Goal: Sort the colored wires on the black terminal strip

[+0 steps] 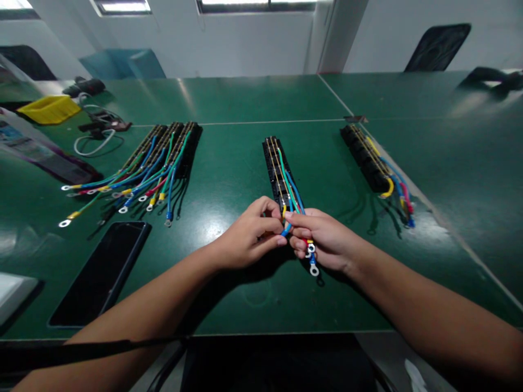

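Observation:
In the middle of the table lies a long black terminal strip (274, 163) with brass-coloured bars along its top. Green, blue and yellow wires (293, 188) run from it toward me. My right hand (321, 234) is closed round the bundle, and ring terminals (314, 269) stick out below its fingers. My left hand (255, 231) pinches a blue wire end (286, 230) at the near end of the strip, close to the right thumb. The tip of that wire is hidden by the fingers.
Several similar wired strips (190, 147) lie together at left, another strip (365, 158) at right. A phone (100, 275) rests near the left front edge. Farther left are a yellow bin (49, 110), a plastic bag (41, 147) and a pale cable (96, 151) on the green table (253, 305).

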Motion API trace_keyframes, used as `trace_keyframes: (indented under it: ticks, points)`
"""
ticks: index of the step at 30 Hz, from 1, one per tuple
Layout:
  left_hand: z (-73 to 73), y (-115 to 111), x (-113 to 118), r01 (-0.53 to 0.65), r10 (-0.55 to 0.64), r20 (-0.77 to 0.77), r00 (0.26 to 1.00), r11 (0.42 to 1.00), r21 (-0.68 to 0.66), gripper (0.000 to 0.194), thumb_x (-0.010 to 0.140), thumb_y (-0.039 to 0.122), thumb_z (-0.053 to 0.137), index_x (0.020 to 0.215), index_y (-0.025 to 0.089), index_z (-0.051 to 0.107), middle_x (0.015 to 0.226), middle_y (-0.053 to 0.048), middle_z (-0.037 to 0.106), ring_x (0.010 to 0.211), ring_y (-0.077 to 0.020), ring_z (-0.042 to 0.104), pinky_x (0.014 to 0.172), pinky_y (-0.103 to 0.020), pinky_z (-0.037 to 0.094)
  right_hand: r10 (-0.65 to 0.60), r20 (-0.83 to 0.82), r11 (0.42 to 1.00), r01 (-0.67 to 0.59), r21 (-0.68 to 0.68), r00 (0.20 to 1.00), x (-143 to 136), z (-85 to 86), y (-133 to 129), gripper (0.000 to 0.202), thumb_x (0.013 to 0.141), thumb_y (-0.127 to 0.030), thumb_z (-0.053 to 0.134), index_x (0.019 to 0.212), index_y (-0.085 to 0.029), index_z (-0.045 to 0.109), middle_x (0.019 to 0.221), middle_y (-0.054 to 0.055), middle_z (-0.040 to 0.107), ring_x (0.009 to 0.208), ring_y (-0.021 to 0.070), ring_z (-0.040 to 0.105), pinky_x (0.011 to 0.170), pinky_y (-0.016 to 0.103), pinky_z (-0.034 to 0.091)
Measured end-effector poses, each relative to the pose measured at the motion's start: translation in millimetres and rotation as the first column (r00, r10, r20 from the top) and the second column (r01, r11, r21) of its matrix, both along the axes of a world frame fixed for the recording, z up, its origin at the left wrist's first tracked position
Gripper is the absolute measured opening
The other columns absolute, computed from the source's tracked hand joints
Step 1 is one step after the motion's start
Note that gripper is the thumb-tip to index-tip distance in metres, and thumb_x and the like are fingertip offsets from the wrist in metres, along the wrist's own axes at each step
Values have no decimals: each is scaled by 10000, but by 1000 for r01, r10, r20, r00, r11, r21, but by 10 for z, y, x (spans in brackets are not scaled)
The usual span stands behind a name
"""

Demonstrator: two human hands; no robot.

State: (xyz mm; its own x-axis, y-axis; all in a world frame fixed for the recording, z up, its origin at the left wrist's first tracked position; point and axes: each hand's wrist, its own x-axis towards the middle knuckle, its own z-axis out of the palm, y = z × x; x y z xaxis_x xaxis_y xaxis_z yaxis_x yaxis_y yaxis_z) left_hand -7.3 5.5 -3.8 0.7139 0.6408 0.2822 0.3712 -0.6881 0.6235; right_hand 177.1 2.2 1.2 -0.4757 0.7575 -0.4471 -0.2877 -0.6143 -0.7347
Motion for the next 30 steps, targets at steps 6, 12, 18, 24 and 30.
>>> trace_keyframes:
  ticks: [6, 12, 18, 24, 30]
  points:
    - [26, -19, 3, 4, -3, 28, 1000, 1000, -4, 228, 904, 275, 516, 747, 128, 593, 949, -65, 461, 931, -165, 459, 842, -301, 418, 8, -22, 1000, -8, 1, 1000, 1, -14, -2, 104, 863, -189, 582, 778, -148, 539, 426, -96, 369, 360, 76, 437, 370, 204, 483]
    - [24, 10, 5, 32, -32, 19, 999, 999, -13, 251, 908, 280, 513, 727, 129, 600, 971, -74, 466, 963, -175, 455, 858, -306, 422, 8, -33, 1000, -9, -21, 999, 11, -14, 6, 104, 854, -193, 598, 785, -163, 527, 423, -98, 369, 358, 81, 439, 375, 206, 468]
    - [15, 15, 1, 22, -22, 18, 1000, 1000, -13, 264, 911, 301, 513, 744, 128, 621, 955, -72, 464, 961, -174, 452, 852, -302, 420, 11, -52, 999, -13, -47, 999, 26, -16, 18, 90, 866, -179, 577, 791, -157, 531, 420, -100, 358, 363, 82, 436, 366, 203, 451]
    - [36, -4, 20, 19, -17, 43, 999, 999, -44, 280, 910, 297, 488, 710, 130, 590, 956, -76, 479, 934, -174, 465, 829, -304, 439, 13, -19, 1000, -14, -19, 1000, 4, 1, 9, 72, 860, -194, 584, 819, -136, 571, 423, -94, 374, 359, 79, 434, 378, 209, 466]
    - [16, 25, 24, 42, -41, 19, 999, 999, -31, 266, 909, 277, 506, 709, 129, 599, 952, -76, 472, 963, -178, 453, 870, -308, 423, -7, -16, 999, 7, -38, 1000, 8, 19, 5, 53, 860, -187, 578, 828, -145, 567, 415, -97, 369, 357, 81, 433, 371, 201, 443]
